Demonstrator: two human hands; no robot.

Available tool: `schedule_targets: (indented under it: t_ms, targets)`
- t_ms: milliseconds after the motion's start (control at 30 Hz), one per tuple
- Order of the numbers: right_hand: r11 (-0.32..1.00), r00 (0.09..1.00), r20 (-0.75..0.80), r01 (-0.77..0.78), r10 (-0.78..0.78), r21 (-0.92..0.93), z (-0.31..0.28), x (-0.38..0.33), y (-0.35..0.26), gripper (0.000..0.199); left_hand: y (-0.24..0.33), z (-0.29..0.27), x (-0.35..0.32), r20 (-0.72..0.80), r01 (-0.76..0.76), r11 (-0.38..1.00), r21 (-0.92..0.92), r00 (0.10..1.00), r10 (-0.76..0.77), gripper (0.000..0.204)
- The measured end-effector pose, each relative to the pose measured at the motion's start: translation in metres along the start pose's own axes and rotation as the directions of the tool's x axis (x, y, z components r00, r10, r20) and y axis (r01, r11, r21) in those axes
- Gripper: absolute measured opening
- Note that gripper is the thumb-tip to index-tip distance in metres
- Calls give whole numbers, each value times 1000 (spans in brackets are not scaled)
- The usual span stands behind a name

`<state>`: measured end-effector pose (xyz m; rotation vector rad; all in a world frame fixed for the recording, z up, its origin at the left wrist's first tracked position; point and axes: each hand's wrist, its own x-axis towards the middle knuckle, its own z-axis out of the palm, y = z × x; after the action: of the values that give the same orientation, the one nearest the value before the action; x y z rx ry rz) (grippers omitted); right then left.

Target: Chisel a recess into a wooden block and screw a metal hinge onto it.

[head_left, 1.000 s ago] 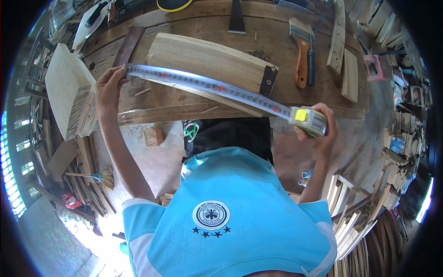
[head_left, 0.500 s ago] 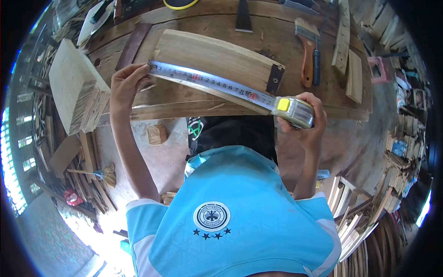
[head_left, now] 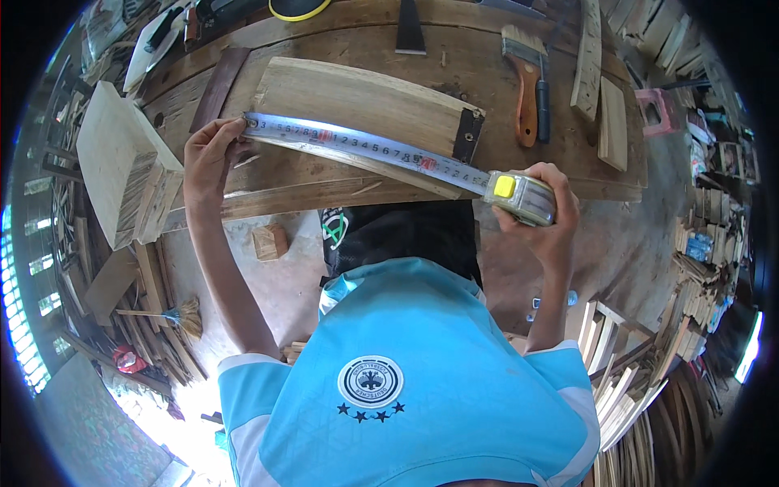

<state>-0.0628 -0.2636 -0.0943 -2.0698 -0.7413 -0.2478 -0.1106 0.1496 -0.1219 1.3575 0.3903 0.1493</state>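
Note:
Stretched between my hands is a tape measure (head_left: 526, 199) with a clear case, a yellow button and a silver blade. My left hand (head_left: 209, 158) pinches the blade's free end. Wrapped round the case is my right hand (head_left: 553, 213). The blade slants down to the right along the near side of a pale wooden board (head_left: 357, 96), hiding part of that edge. A dark piece with a hole (head_left: 468, 135) sits at the board's right end. Board and tape are over a brown wooden workbench (head_left: 341, 45).
Right of the board lies a wide paintbrush (head_left: 526, 77) beside a dark-handled tool (head_left: 544, 105). A dark flat blade (head_left: 411, 28) is at the back. A thick wooden block (head_left: 122, 162) stands at the bench's left. A small wood block (head_left: 269, 242) and a broom (head_left: 185, 316) are on the floor.
More blade shows between my hands, as my right hand with the case has moved slightly away from my left. The bench and board have shifted a little left in view.

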Motion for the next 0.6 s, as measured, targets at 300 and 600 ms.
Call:
schedule_targets:
  t_ms: [300,600]
  targets:
    - [998,999,29,16,-17,53,8,6,2,51,4,1,-3,-37,-4,1000,31,999,6,11]
    - [988,997,30,66,-71,142,20,10,3,52,3,1,-3,-55,-15,997,81,998,20,12]
